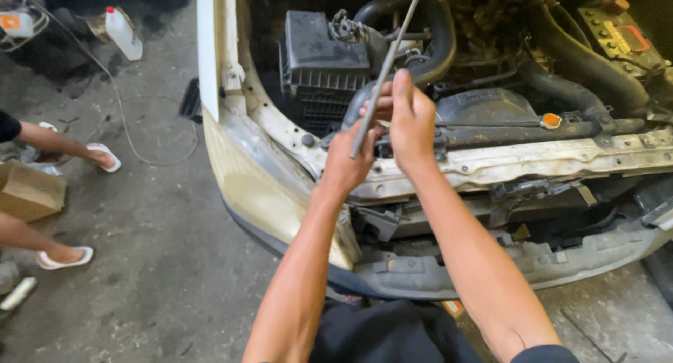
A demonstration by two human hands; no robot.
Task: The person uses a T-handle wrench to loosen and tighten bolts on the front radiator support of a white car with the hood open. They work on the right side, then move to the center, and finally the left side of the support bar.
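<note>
Holding a thin grey metal rod (387, 67) over the open engine bay, we have both hands on its lower stretch. Our left hand (348, 163) is clenched around the bottom end of the rod, knuckles toward us, while our right hand (410, 117) wraps it just above, the fingers curled round and the forefinger stretched up along the shaft. The two hands touch, the left being the lower one and nearer the rod's free tip.

From this grip the rod's long axis runs up and slightly to the right, leaving the top edge of the view, so its far end is hidden from us. It looks smooth, straight and dull in finish.

Below the hands lies the pale, scuffed front crossmember (533, 163) of the car, its paint chipped and dirty. Behind it sit a black ribbed plastic air box (319, 54) and thick rubber hoses (585, 68), matte and dusty. A small orange cap (551, 120) stands near the crossmember. Off to the left, on the stained concrete floor (161, 244), another person's feet wear white sandals (66, 258).
</note>
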